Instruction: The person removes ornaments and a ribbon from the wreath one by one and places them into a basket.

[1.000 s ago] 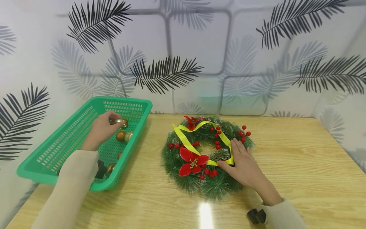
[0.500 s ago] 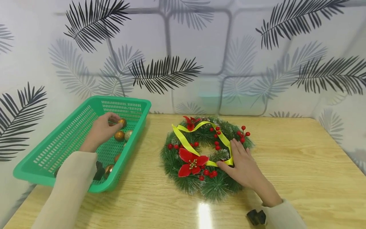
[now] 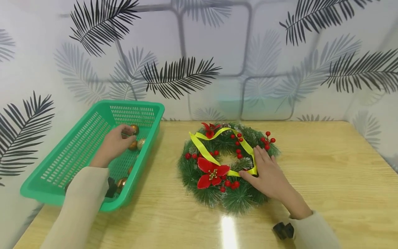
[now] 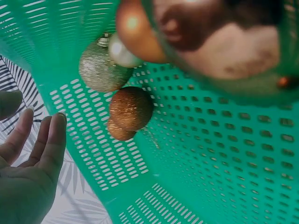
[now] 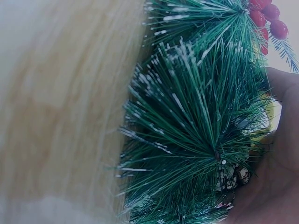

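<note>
My left hand [image 3: 115, 143] hovers inside the green plastic basket [image 3: 133, 103], fingers loosely bent and holding nothing. In the left wrist view its fingers [image 4: 56, 140] are apart from the baubles. Near it lie a glittery copper bauble [image 4: 133, 109], a champagne bauble [image 4: 103, 67] and a pearly one [image 4: 122, 52]. A large shiny copper bauble [image 4: 219, 51] fills the upper right there. My right hand [image 3: 270, 173] rests on the right side of a green Christmas wreath [image 3: 239, 200], fingers extended, touching the yellow ribbon [image 3: 200, 147] on it.
Red berries [image 3: 231, 184] and a red poinsettia flower [image 3: 206, 169] decorate the wreath, which lies flat on the wooden table [image 3: 326, 166]. Behind the table stands a wall with a leaf pattern [image 3: 180, 76]. The basket is at the table's left end.
A shiny bit seen at the left fingertips a second ago is no longer there. The left hand has shifted slightly back from the far gold bauble. The right hand stays on the wreath.
</note>
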`<state>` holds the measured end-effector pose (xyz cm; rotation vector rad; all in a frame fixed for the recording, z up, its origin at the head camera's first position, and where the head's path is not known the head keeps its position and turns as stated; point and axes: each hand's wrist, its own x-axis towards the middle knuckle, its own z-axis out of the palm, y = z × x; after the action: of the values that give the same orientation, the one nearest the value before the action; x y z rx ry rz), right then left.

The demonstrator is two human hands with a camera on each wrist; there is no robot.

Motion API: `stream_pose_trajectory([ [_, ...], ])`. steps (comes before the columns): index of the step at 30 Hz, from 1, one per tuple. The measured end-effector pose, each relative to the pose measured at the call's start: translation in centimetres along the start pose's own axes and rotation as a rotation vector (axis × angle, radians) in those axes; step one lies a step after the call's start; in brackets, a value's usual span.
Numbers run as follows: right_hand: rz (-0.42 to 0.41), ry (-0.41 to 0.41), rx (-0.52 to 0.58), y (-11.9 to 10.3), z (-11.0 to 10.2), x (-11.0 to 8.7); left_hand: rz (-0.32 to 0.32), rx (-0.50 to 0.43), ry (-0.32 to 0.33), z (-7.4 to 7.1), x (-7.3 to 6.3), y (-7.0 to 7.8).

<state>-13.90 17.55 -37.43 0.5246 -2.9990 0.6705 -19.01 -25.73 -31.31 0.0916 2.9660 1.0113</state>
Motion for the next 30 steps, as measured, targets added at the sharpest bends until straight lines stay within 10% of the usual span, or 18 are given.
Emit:
stream_pose_trajectory([
  [30, 0.01, -0.005, 0.031, 0.2, 0.3, 0.1, 0.145, -0.012, 0.064, -1.0, 2.0, 5.8],
])
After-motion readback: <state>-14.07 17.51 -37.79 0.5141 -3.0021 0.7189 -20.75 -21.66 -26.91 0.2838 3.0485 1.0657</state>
